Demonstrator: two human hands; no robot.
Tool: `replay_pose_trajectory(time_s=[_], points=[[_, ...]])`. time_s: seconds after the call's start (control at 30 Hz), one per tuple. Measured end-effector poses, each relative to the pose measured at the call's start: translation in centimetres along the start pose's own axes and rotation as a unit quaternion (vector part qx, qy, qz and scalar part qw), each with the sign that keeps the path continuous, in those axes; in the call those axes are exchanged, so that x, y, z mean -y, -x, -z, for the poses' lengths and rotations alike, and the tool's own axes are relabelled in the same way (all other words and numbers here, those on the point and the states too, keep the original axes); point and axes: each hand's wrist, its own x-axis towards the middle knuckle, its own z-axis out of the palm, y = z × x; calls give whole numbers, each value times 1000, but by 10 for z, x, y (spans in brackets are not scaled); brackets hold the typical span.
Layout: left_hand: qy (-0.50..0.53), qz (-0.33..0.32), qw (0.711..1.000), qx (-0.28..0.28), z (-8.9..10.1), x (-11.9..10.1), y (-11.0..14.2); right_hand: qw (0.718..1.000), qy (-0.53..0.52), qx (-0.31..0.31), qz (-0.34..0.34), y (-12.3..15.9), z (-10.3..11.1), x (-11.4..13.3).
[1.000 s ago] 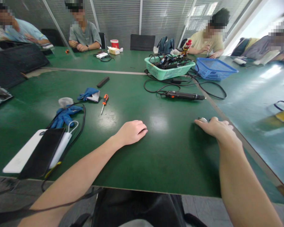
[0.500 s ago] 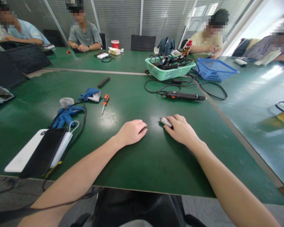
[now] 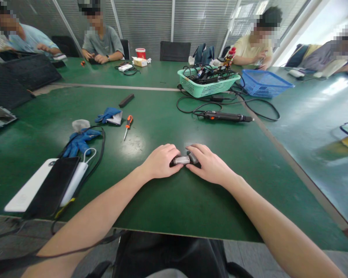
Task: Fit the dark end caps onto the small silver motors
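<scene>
A small silver-and-black metal piece (image 3: 181, 160) lies between my two hands, just above or on the green tabletop (image 3: 174, 204); its exact kind does not show. My left hand (image 3: 163, 161) closes with thumb and fingers round its left end. My right hand (image 3: 210, 163) curls round a darker grey part (image 3: 193, 157) at the right end. Whether the two parts are one thing or two I cannot tell, as fingers cover both ends. An orange-handled screwdriver (image 3: 128, 126) rests to the left, beyond my left hand.
Blue gloves (image 3: 79, 142), a black phone (image 3: 53, 187), a white power bank (image 3: 74, 183) and a cable lie left. Beyond my right hand are a corded black electric screwdriver (image 3: 227, 117), a green basket (image 3: 204, 90) of cables and tools, and a blue basket (image 3: 265, 87). Several people sit around.
My right hand has moved left with the metal piece, bringing it to my left hand. My left hand has closed on its left end.
</scene>
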Motion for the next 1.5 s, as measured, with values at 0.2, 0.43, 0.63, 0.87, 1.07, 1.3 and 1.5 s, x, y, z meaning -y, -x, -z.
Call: replay_pose_trajectory(time_s=[0.2, 0.43, 0.63, 0.87, 1.07, 1.3, 1.5], points=[[-15, 24, 1000, -7, -2, 2, -1, 994, 26, 11, -101, 3, 7, -16], [-24, 53, 998, -22, -9, 7, -1, 995, 11, 71, -62, 6, 19, -17], [-11, 56, 998, -21, -11, 8, 0, 993, -12, 109, -33, 8, 26, -10], [10, 15, 1000, -10, -10, 9, 0, 991, -45, 124, -14, 5, 19, 11], [12, 6, 1000, -5, -10, 8, 0, 990, -40, 132, -15, 5, 16, 15], [18, 17, 1000, -13, -10, 8, 0, 991, -39, 127, -15, 5, 16, 14], [11, 21, 1000, -18, -10, 6, 0, 992, -41, 123, -12, 5, 18, 14]])
